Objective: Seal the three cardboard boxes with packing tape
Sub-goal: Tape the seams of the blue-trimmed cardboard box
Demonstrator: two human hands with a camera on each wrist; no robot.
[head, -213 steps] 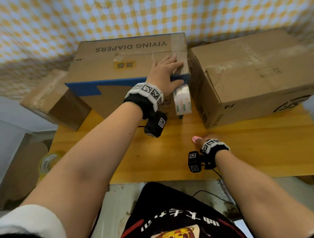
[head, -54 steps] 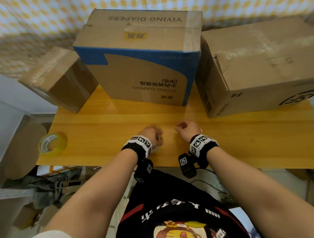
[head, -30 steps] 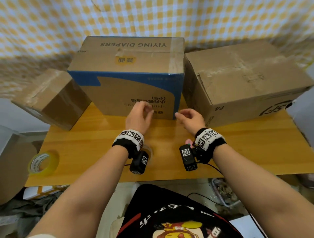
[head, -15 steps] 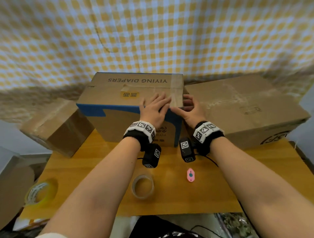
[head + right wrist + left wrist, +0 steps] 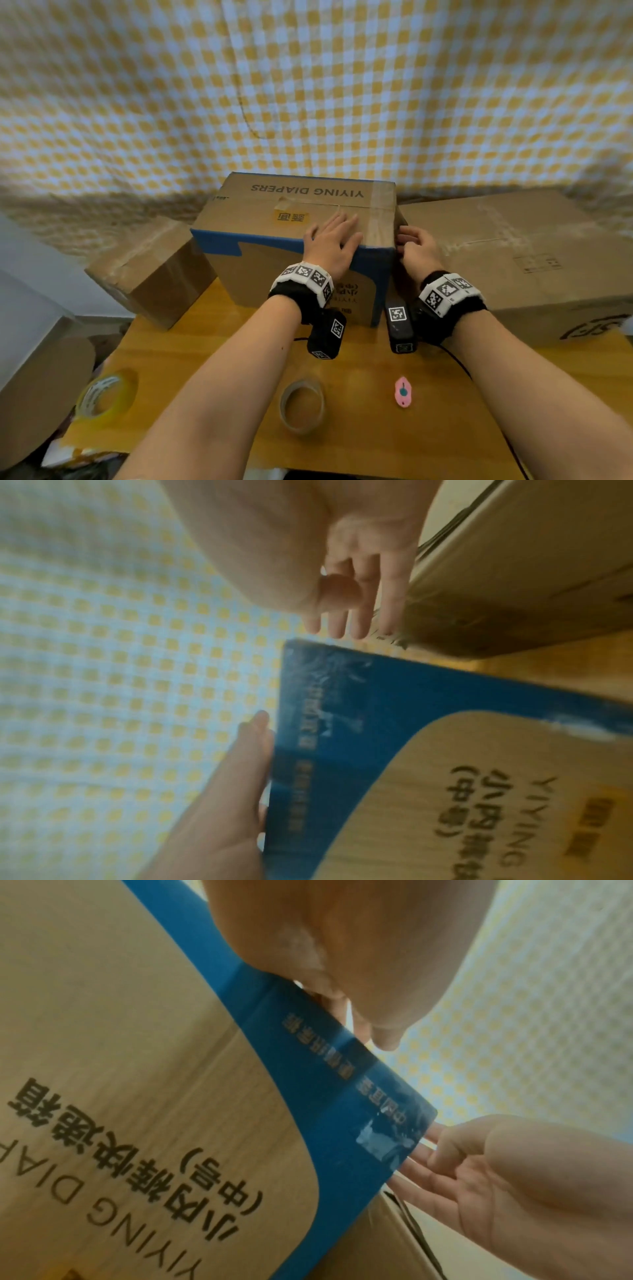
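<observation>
My left hand (image 5: 334, 241) lies flat, fingers straight, palm down on top of the middle box (image 5: 270, 222), near its front right corner, just left of the tape strip (image 5: 378, 219) that runs across the top there. My right hand (image 5: 414, 251) is at that box's right top edge, in the gap between it and the right box (image 5: 534, 253); fingers look mostly straight along the box side in the wrist views, thumb bent, holding nothing I can see. The middle box has a blue band along its front top edge and reads "YIYING DIAPERS" upside down to me. Right box sits just beside it, with old tape marks on top. Left box (image 5: 150, 270), smaller, sits at the surface's (image 5: 212, 346) far left corner, turned at an angle, overhanging the edge. Near me on the surface: clear tape roll (image 5: 302, 406) lying flat, and a small pink cutter (image 5: 403, 391) to its right, apart from it. Yellow tape roll (image 5: 102, 397) at the near left edge of the surface. Yellow-and-white checked cloth (image 5: 308, 85) hangs behind the boxes.
</observation>
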